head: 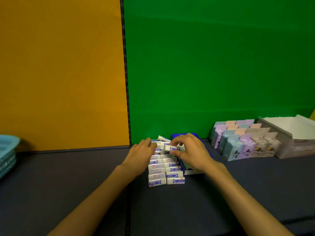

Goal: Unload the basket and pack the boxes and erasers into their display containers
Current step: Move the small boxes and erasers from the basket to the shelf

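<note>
My right hand (190, 150) pinches one eraser (172, 148) above the stacked erasers (166, 169); my left hand (142, 153) rests flat against them. Pastel boxes (242, 142) stand at 2 o'clock beside their display container (296, 147).

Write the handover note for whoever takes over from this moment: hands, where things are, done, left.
Right hand pinches one eraser above the eraser rows. Left hand rests, fingers straight, against the rows' left side.
Erasers stand in two rows on the table, beside the blue display box.
Pastel boxes stand grouped at right next to the grey container. Basket is at far left; contents not visible.
Left: erasers and boxes into their containers.
</note>
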A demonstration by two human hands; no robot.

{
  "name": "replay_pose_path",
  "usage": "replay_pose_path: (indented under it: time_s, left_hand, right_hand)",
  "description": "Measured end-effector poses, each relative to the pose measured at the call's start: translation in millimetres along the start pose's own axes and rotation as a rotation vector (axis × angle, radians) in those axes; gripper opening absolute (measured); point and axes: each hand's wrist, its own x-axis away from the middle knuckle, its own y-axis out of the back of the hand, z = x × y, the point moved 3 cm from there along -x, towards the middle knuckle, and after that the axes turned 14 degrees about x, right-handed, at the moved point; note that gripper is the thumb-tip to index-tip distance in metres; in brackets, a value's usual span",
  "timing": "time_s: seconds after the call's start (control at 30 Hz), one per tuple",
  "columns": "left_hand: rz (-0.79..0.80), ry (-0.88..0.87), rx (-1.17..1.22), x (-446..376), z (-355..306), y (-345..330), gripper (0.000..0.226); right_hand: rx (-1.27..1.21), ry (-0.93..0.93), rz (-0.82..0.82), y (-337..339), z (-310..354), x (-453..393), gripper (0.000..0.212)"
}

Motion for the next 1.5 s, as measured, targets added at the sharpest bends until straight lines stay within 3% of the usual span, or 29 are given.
replay_pose_path:
  time_s: [0.13, 0.5, 0.83, 1.17, 1.5]
  left_hand:
    - [-0.005, 0.004, 0.076, 0.7, -2.5, 5.0, 0.024]
    - [0.011, 0.146, 0.184, 8.9, -3.8, 19.0, 0.038]
    - [-0.048, 0.294, 0.110, 42.8, -7.0, 66.7, 0.046]
    - [-0.178, 0.477, 0.002, 112.0, -15.0, 119.9, 0.051]
    - [-0.235, 0.658, -0.072, 229.4, 15.9, 176.3, 0.054]
  right_hand:
    - [0.014, 0.021, 0.059, -11.6, -3.2, -14.6, 0.022]
    - [0.243, 0.209, 0.083, -22.2, 2.5, -29.8, 0.027]
    - [0.139, 0.220, 0.083, -8.2, 11.6, -29.5, 0.034]
    - [-0.070, 0.438, -0.036, 24.7, 99.7, -12.5, 0.042]
    - [-0.053, 0.598, -0.027, 22.8, 218.8, 2.7, 0.042]
